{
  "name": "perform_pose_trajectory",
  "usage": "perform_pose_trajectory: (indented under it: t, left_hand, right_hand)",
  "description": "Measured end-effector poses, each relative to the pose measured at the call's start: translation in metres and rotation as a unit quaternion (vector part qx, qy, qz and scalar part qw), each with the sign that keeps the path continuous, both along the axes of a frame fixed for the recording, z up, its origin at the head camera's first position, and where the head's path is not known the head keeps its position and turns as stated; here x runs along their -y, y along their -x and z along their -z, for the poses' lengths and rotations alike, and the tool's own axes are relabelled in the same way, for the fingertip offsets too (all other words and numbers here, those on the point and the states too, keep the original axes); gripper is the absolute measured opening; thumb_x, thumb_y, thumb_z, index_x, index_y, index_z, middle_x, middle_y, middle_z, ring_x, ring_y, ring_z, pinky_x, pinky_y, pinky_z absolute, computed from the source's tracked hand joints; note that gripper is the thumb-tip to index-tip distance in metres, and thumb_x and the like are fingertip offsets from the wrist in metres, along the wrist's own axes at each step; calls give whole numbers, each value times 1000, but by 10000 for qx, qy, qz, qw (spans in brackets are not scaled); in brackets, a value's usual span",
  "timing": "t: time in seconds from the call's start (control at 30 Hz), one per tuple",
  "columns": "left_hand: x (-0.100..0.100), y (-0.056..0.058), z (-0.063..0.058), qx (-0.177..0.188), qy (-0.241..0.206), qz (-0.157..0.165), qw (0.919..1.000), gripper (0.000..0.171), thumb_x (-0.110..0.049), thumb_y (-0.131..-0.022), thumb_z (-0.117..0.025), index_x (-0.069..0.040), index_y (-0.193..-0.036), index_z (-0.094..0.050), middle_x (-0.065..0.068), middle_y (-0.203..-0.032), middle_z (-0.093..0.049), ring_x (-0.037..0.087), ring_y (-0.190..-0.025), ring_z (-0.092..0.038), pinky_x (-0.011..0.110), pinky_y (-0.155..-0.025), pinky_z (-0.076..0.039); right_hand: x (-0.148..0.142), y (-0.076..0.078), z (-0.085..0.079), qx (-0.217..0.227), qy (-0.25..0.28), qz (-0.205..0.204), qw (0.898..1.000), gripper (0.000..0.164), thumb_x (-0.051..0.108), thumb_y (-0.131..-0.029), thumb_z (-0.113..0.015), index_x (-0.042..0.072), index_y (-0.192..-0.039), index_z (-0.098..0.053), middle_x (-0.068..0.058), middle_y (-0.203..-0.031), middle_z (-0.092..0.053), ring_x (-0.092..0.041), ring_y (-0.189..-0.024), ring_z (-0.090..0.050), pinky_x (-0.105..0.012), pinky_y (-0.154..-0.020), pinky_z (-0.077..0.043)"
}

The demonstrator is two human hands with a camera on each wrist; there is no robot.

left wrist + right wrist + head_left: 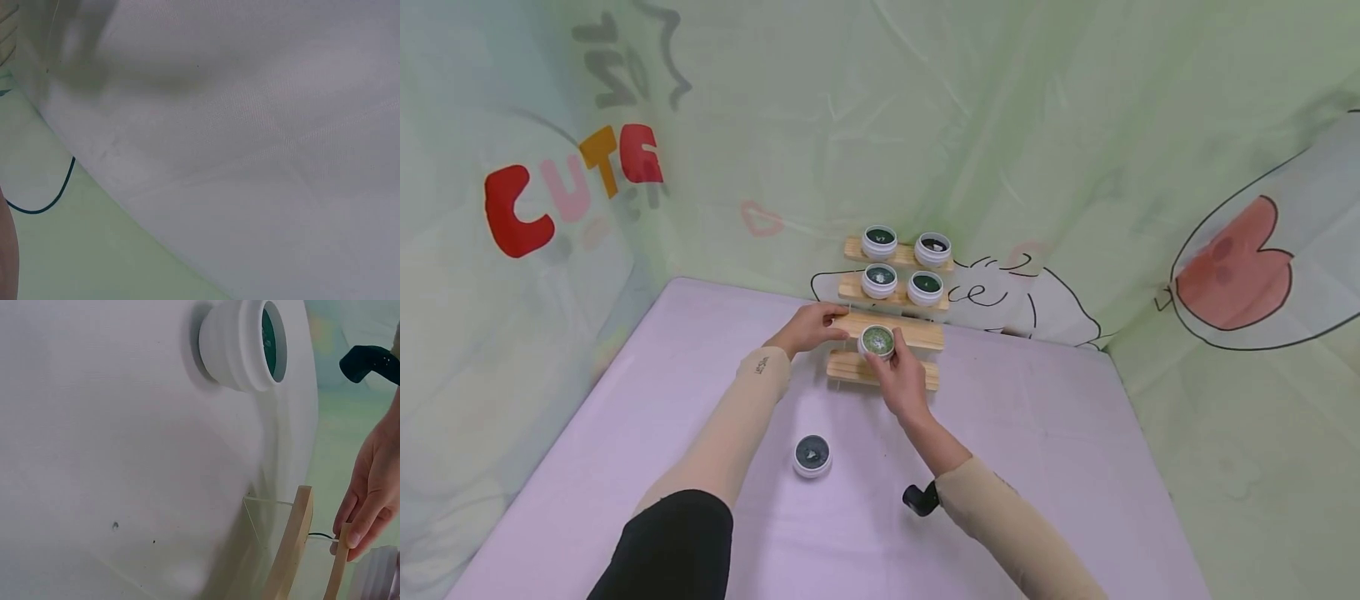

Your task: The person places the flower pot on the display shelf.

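Observation:
A four-step wooden display rack (917, 335) with clear supports stands at the back of the table. My left hand (808, 327) grips the left end of its second plank from the front; the right wrist view shows the thumb on the plank's end (340, 556) and fingers behind. Between thumb and fingers, my right hand (904, 385) holds a small white jar (877, 340) with a mottled green top, over the two lower planks. Most of that hand is outside its own wrist view, where the held jar's ribbed side (375, 575) shows at the corner.
The two upper planks carry several white jars with dark green tops, such as one at the upper left (879, 242). Another jar (812, 456) sits on the pale tablecloth (1030, 483) in front of the rack. Printed fabric walls (760, 150) enclose the table.

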State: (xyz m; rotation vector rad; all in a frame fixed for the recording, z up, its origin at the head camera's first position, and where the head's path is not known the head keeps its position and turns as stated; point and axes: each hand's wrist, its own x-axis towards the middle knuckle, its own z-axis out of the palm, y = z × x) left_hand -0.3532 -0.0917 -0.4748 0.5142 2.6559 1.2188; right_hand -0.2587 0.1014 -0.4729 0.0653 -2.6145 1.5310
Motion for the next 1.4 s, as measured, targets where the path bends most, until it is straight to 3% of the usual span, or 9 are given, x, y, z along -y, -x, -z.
perform_pose_trajectory:
  t: [0.47,0.77,0.93,1.17,1.4]
  left_hand:
    - [1,4,3,-32,-26,42,10000,57,-21,-88,-75,0,-136,-55,16,-141,-52,28,-130,-49,31,-108,-44]
    - [1,5,4,-135,-60,57,9999,55,-19,-87,-75,1,-135,-56,17,-139,-54,27,-129,-50,30,-107,-45]
    - [2,4,4,-268,-59,106,9996,55,-19,-87,-76,2,-134,-57,18,-137,-55,28,-127,-52,31,-107,-45]
    - [1,3,2,-199,-23,89,9998,56,-20,-87,-76,2,-134,-56,17,-138,-55,28,-128,-51,32,-107,-45]
    - [2,6,7,-162,-60,91,9998,56,-21,-87,-76,2,-135,-56,17,-138,-55,28,-128,-51,32,-107,-45]
  right_hand:
    - [5,18,8,166,-151,88,9997,74,27,-94,-68,-2,-151,-30,-20,-151,-38,-26,-137,-40,-36,-114,-36]
    - [8,24,3,292,-208,151,9992,73,28,-95,-66,-1,-152,-29,-19,-152,-36,-27,-139,-38,-35,-115,-34]
    - [9,29,2,131,-245,128,9995,65,25,-94,-67,0,-147,-38,-19,-145,-48,-28,-134,-45,-38,-114,-37]
    - [11,33,0,122,-267,100,9995,73,27,-96,-65,-3,-151,-28,-22,-150,-39,-29,-138,-39,-37,-116,-33]
    - [11,39,0,-28,-391,203,9990,68,28,-95,-66,-5,-147,-37,-24,-141,-50,-31,-132,-47,-39,-112,-40]
